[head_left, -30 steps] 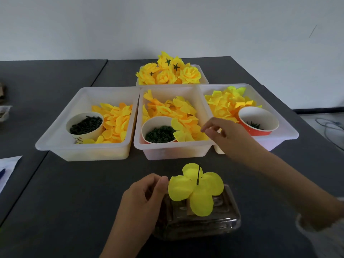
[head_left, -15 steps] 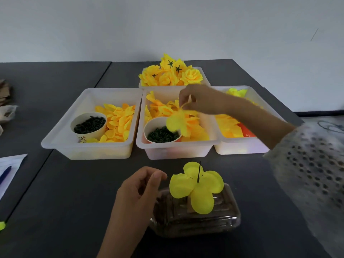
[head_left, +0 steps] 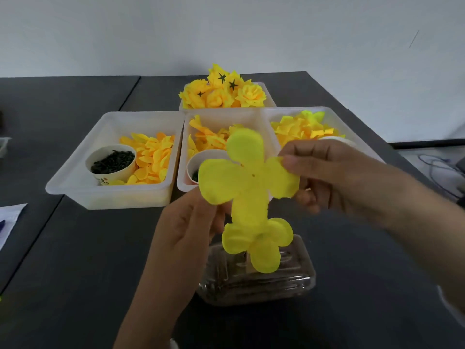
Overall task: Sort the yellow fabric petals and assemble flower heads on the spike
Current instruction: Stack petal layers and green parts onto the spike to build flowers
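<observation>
A yellow four-lobed fabric petal piece [head_left: 247, 172] is held up flat toward the camera, above the spike stand. My right hand [head_left: 334, 180] pinches its right lobe. My left hand [head_left: 186, 222] touches its lower left lobe from behind with raised fingers. Below it, a smaller yellow petal piece [head_left: 259, 241] sits on the spike, whose tip is hidden by the held piece. The spike stands in a clear plastic base [head_left: 256, 275].
Three white bins hold loose yellow petals: left bin [head_left: 113, 195], middle bin [head_left: 221, 117], right bin [head_left: 297, 112]. A cup of dark green parts [head_left: 112, 161] sits in the left bin. Finished flower heads [head_left: 224, 93] fill a bin behind. Paper [head_left: 10, 220] lies at the left.
My right hand carried a petal piece from the middle bin toward me, over the spike. My left hand rose from beside the base to meet the piece.
</observation>
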{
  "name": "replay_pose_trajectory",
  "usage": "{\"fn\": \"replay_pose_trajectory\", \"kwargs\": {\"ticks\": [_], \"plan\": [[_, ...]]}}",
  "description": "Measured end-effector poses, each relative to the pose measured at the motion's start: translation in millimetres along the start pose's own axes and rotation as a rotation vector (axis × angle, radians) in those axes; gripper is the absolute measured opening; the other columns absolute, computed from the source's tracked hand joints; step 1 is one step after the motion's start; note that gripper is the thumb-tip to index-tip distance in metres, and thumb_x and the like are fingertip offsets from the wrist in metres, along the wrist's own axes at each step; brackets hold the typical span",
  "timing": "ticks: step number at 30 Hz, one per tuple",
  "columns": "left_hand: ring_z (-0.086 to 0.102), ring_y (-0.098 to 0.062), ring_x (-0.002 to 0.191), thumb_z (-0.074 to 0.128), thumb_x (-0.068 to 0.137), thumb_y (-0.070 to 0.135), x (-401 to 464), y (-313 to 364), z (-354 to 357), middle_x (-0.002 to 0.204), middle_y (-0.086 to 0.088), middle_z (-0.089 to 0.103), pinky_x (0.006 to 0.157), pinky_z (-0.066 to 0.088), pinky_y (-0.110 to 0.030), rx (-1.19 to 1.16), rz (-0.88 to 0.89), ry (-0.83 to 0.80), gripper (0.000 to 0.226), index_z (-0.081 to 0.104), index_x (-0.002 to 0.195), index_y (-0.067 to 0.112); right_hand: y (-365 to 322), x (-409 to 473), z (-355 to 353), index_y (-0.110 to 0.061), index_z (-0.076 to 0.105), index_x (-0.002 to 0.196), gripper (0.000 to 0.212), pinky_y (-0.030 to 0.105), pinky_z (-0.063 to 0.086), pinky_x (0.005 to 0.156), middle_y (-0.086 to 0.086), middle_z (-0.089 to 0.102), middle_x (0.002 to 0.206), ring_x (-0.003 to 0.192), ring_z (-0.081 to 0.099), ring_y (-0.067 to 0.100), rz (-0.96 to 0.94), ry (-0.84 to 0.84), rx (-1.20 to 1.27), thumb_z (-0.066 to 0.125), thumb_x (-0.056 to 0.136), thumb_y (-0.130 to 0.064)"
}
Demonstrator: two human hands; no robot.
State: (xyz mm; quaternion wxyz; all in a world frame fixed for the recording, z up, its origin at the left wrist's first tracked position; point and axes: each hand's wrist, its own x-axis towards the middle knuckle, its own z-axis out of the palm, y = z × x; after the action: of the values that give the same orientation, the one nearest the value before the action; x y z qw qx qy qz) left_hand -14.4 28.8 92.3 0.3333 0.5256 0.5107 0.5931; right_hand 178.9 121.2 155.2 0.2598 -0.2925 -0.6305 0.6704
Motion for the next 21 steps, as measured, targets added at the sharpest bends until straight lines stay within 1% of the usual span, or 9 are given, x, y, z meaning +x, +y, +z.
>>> {"fn": "replay_pose_trajectory", "kwargs": {"ticks": [2,3,5,6,8,10,13,18,21], "plan": [[0.036,-0.002,0.044,0.043,0.098,0.047,1,0,1,0.05,0.002,0.044,0.043,0.034,-0.009,-0.034,-0.038,0.04,0.05,0.057,0.057,0.022,12,-6,0,-0.009,0.064,0.081,0.014,0.019,0.046,0.044,0.004,0.059,0.064,0.047,0.054,0.009,0.04,0.023,0.035,0.06,0.082,-0.022],[0.037,-0.002,0.043,0.038,0.098,0.052,2,1,0,0.049,0.002,0.045,0.042,0.034,-0.011,-0.079,-0.098,0.061,0.056,0.061,0.058,0.018,17,-9,0,-0.009,0.065,0.081,0.015,0.02,0.047,0.045,0.006,0.059,0.064,0.048,0.055,0.01,0.054,0.034,0.042,0.061,0.081,-0.024],[0.041,-0.003,0.04,0.029,0.087,0.072,4,1,0,0.048,0.002,0.048,0.041,0.036,-0.011,-0.177,-0.2,0.056,0.072,0.071,0.066,0.018,24,-14,-1,-0.009,0.065,0.082,0.017,0.021,0.049,0.046,0.009,0.059,0.065,0.05,0.057,0.011,0.083,0.059,0.049,0.063,0.08,-0.026],[0.042,-0.003,0.039,0.028,0.084,0.075,5,0,1,0.047,0.002,0.048,0.04,0.037,-0.01,-0.2,-0.221,0.045,0.073,0.071,0.067,0.018,27,-17,-1,-0.007,0.065,0.082,0.019,0.021,0.05,0.047,0.01,0.059,0.066,0.05,0.058,0.012,0.098,0.068,0.057,0.063,0.08,-0.026],[0.043,-0.001,0.039,0.037,0.093,0.06,7,-2,3,0.047,0.003,0.048,0.04,0.038,-0.01,-0.155,-0.195,0.036,0.061,0.066,0.062,0.016,32,-21,-1,-0.004,0.063,0.084,0.021,0.022,0.051,0.048,0.012,0.059,0.067,0.052,0.059,0.013,0.125,0.071,0.074,0.063,0.08,-0.025],[0.042,-0.002,0.045,0.049,0.097,0.039,11,-7,4,0.05,0.005,0.046,0.044,0.037,-0.011,-0.004,-0.08,0.005,0.046,0.057,0.064,0.008,36,-25,1,-0.003,0.062,0.083,0.023,0.024,0.053,0.05,0.013,0.06,0.068,0.054,0.061,0.015,0.143,0.07,0.083,0.063,0.08,-0.026],[0.035,-0.003,0.046,0.049,0.099,0.027,20,-16,5,0.052,0.007,0.043,0.046,0.032,-0.012,0.103,-0.038,-0.05,0.038,0.052,0.068,0.004,40,-31,6,-0.01,0.065,0.078,0.02,0.026,0.053,0.051,0.012,0.063,0.068,0.056,0.062,0.017,0.166,0.081,0.048,0.063,0.079,-0.03],[0.033,-0.003,0.044,0.051,0.095,0.03,32,-22,4,0.049,0.009,0.042,0.045,0.029,-0.011,0.128,-0.026,-0.077,0.038,0.052,0.066,0.004,46,-37,9,-0.015,0.062,0.07,0.026,0.021,0.044,0.046,0.005,0.063,0.064,0.051,0.052,0.014,0.137,0.132,-0.123,0.06,0.08,-0.039],[0.035,-0.002,0.043,0.052,0.096,0.028,37,-27,4,0.049,0.01,0.043,0.046,0.03,-0.009,0.118,-0.04,-0.086,0.038,0.052,0.066,0.004,49,-36,8,-0.015,0.062,0.071,0.026,0.021,0.045,0.049,0.006,0.063,0.066,0.053,0.052,0.014,0.098,0.137,-0.117,0.06,0.081,-0.039]]}}
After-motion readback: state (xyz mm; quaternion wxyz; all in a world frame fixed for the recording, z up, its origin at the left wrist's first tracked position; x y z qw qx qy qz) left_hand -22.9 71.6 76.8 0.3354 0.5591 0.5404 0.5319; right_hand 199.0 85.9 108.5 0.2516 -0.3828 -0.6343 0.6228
